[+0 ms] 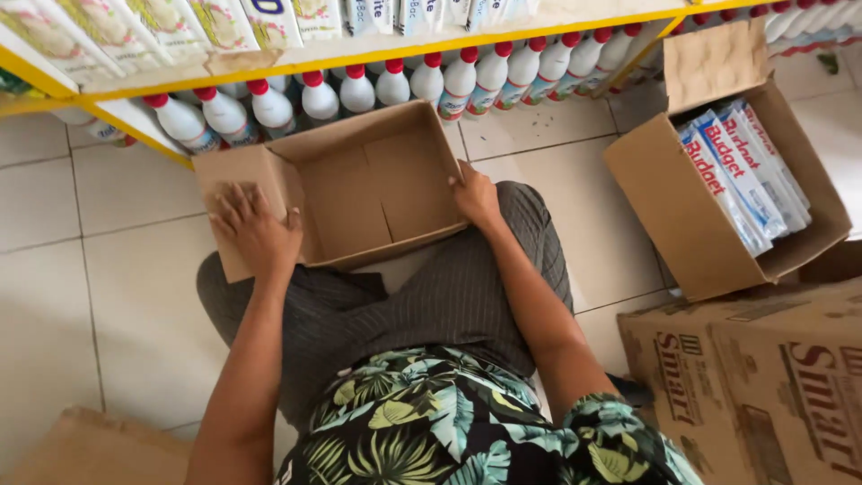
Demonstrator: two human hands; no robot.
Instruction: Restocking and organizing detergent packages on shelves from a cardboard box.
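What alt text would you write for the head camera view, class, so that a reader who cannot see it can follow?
A seated person's left hand and right hand hold an empty cardboard box on their lap. White bottles with red caps line a yellow shelf ahead, and a box of packets stands open to the right.

Head camera, looking steeply down, close.

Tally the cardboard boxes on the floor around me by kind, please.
Empty open box, both hands on it: 1
Open box of blue and white packets: 1
Shut printed box: 1
Plain box, cut off at bottom left: 1
Total: 4
A brown sliver behind the shut printed box is too cut off to count.
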